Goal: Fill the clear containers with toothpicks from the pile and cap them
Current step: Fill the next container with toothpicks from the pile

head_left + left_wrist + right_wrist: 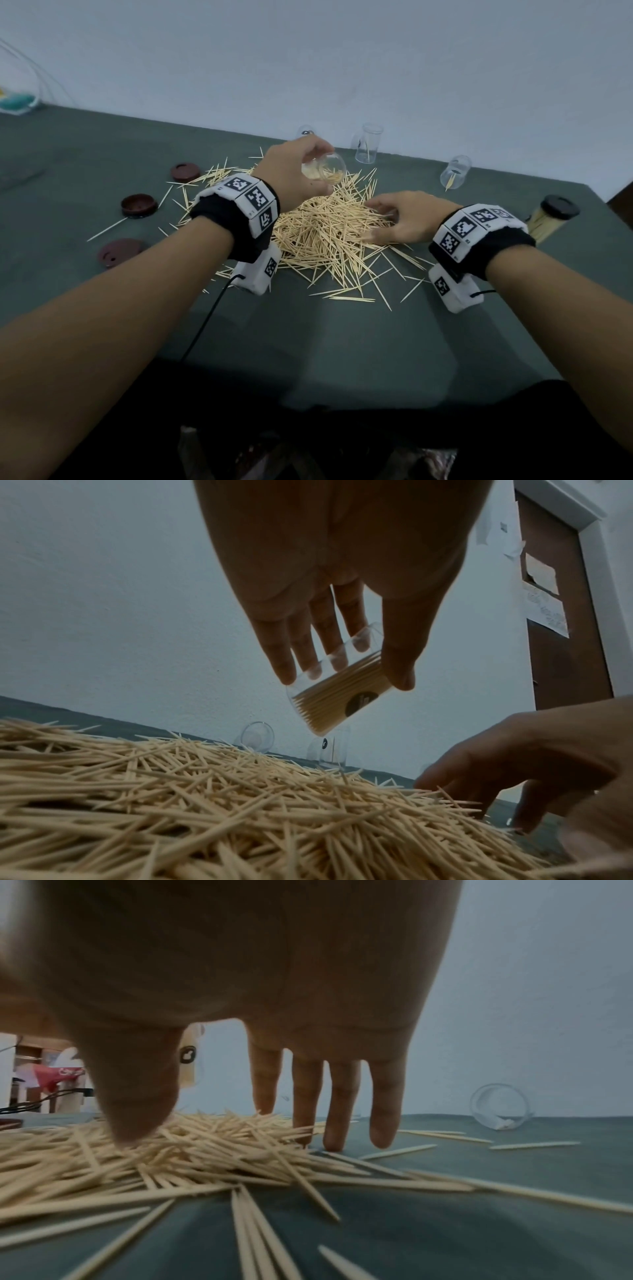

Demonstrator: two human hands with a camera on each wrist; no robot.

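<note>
My left hand (294, 171) grips a clear container (325, 169) partly filled with toothpicks. It holds the container tilted in the air over the far side of the toothpick pile (322, 229). In the left wrist view the fingers and thumb of the left hand (346, 669) clasp the container (342, 704) from both sides above the pile (205, 804). My right hand (400, 219) is low at the pile's right edge. Its fingers (306, 1096) are straight and spread, and their tips touch toothpicks and cloth. It holds nothing.
A dark green cloth (342, 342) covers the table. Three brown lids (185, 171) (138, 204) (120, 251) lie at the left. Clear containers sit at the back (306, 132) (368, 144) (455, 173). A capped full container (548, 219) lies at the right edge.
</note>
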